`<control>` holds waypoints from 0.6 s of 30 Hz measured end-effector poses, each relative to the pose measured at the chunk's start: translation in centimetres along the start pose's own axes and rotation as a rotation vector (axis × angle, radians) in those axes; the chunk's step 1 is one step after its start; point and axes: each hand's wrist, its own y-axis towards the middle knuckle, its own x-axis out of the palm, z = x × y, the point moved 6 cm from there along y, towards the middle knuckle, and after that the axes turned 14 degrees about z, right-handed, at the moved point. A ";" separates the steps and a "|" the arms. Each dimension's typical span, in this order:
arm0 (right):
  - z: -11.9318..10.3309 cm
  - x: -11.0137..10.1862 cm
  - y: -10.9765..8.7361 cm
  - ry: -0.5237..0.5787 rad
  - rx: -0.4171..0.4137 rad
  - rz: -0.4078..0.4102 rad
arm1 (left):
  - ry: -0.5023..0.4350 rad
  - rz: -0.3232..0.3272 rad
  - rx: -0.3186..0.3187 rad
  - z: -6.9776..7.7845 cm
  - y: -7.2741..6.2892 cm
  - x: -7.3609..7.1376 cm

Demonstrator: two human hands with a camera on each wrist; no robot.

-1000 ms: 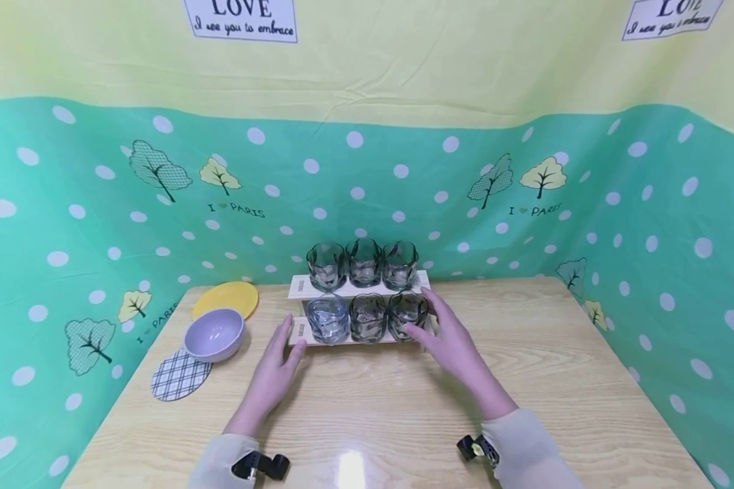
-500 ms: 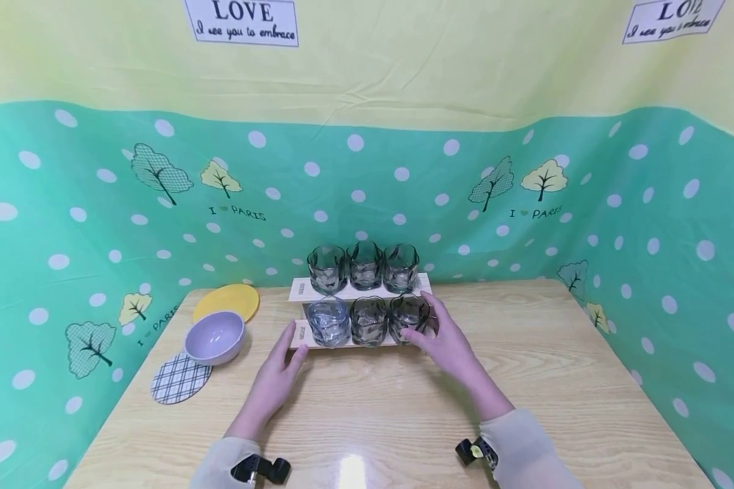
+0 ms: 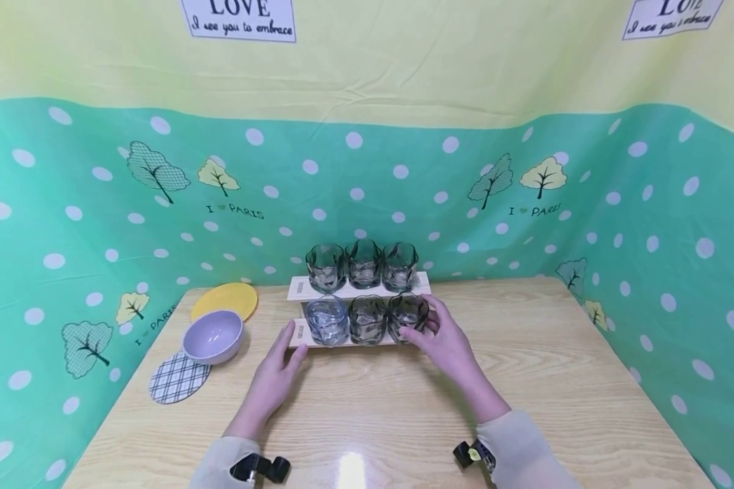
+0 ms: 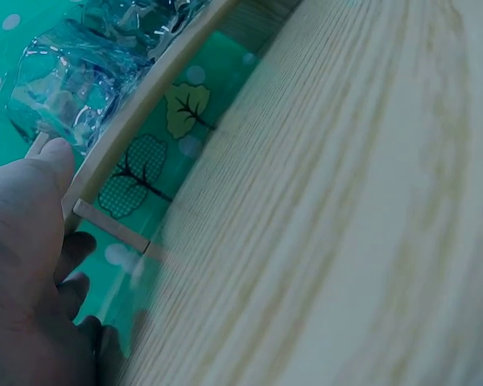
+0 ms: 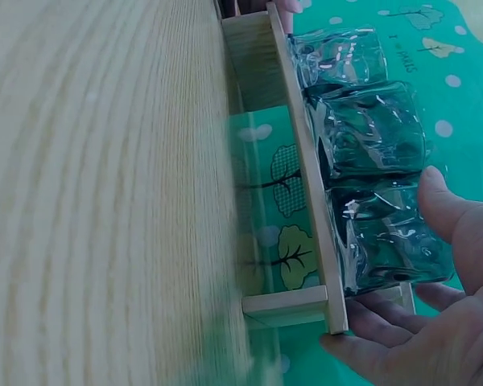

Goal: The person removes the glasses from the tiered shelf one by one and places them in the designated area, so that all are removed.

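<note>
A two-tier wooden rack [image 3: 355,344] stands at the back middle of the table with a row of glasses on each tier. My left hand [image 3: 274,372] holds the left end of the lower tier, its thumb [image 4: 58,157] on the board and the other fingers bent below it in the left wrist view. On that tier, a bluish clear glass [image 3: 327,319] is nearest this hand, and a smoky glass [image 3: 368,319] stands in the middle. My right hand [image 3: 451,346] grips the front-right smoky glass [image 3: 406,314], thumb on its near side and fingers behind it.
Three smoky glasses, among them the middle one [image 3: 363,263], stand on the upper tier [image 3: 298,288]. Left of the rack are a lilac bowl [image 3: 214,337], a yellow plate [image 3: 241,299] and a checked round mat [image 3: 177,380]. A patterned cloth [image 3: 355,170] hangs close behind.
My right hand's fingers have drawn in slightly around the front-right glass. The left hand, rack and other glasses stay in place.
</note>
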 end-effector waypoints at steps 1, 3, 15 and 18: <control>0.0 0.0 -0.1 -0.004 0.004 0.002 | 0.000 0.002 -0.001 0.0 0.0 0.0; 0.0 -0.1 -0.3 -0.012 0.013 0.004 | 0.003 0.004 0.001 -0.1 0.0 0.0; -0.6 -0.4 -1.1 -0.055 -0.010 -0.005 | 0.013 0.013 0.011 -0.1 -0.1 -0.2; -0.6 -0.4 -1.2 -0.073 -0.014 0.002 | 0.001 0.027 0.011 0.0 -0.2 -0.3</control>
